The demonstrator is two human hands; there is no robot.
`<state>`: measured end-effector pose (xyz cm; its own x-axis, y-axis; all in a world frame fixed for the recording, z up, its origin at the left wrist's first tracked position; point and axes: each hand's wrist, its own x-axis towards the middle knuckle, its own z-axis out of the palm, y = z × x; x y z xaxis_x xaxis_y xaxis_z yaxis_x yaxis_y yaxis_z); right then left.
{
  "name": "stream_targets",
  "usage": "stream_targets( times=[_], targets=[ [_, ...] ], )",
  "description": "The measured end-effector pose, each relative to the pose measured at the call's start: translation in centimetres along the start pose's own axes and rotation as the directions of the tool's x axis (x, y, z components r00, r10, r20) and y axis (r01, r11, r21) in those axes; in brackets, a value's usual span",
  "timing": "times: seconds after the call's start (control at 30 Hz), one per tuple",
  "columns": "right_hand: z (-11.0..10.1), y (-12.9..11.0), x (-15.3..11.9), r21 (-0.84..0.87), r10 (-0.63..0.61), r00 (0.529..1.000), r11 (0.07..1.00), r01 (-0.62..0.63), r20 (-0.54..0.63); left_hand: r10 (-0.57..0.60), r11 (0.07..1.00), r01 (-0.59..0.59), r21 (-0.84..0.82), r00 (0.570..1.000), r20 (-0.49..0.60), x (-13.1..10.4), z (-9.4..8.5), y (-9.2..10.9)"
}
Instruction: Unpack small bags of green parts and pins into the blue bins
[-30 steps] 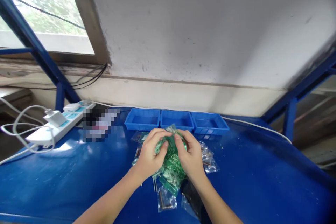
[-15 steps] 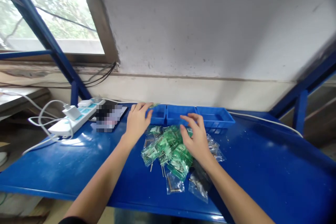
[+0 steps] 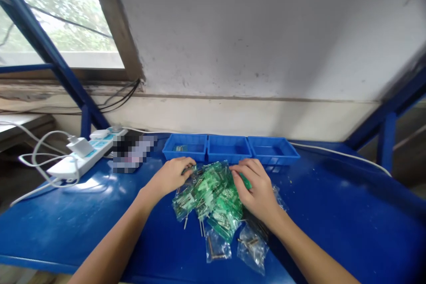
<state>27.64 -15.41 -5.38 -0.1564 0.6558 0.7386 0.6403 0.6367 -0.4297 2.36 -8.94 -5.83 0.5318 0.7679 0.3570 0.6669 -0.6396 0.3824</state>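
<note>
A heap of small green-tinted plastic bags [image 3: 209,191] with metal pins or screws inside lies on the blue table. At its upper left edge, my left hand [image 3: 173,175] has thumb and fingers pinched on a small plastic bag [image 3: 190,170], mostly hidden by the fingers. My right hand [image 3: 256,186] rests over the heap's right side, fingers bent around part of a green plastic bag [image 3: 245,181]. Two clear bags, one with bolt-like pieces [image 3: 217,246] and another with brownish metal parts [image 3: 253,246], lie in front. Loose metal pins [image 3: 201,227] stick out below the heap.
Behind the heap, three blue bins stand in a row: a left bin [image 3: 168,148] with a small packet inside, a middle bin [image 3: 229,159] and a right bin [image 3: 291,156]. A white power strip [image 3: 63,166] with cables and a blurred-out object [image 3: 131,155] sit at left.
My left hand has moved from over the left bin down to the heap's edge, and its fingers have closed. A packet shows in that bin. My right hand has lowered onto the heap.
</note>
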Motion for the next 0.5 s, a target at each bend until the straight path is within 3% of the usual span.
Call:
stream_targets(
  times=[0.1, 0.33, 0.43, 0.5],
  targets=[
    [-0.2, -0.2, 0.2, 0.015, 0.017, 1.0, 1.0, -0.017, -0.004, -0.022, 1.0, 0.022, -0.005, 0.996, -0.092, 0.4, -0.1, 0.3],
    [-0.3, -1.4, 0.2, 0.079, 0.037, 0.996, 0.996, -0.044, 0.081, 0.066, 0.996, -0.086, -0.037, 0.928, -0.366, 0.4, -0.2, 4.1],
    [0.2, -1.9, -0.2, 0.12, 0.048, 0.99, 0.991, -0.063, 0.13, 0.1, 0.988, -0.138, -0.063, 0.905, -0.414, 0.1, 0.2, 5.1],
    [0.5, -1.9, -0.5, 0.131, 0.083, 0.984, 0.986, -0.104, 0.158, 0.11, 0.982, -0.162, -0.1, 0.911, -0.397, 0.0, 0.7, 5.5]
  ],
)
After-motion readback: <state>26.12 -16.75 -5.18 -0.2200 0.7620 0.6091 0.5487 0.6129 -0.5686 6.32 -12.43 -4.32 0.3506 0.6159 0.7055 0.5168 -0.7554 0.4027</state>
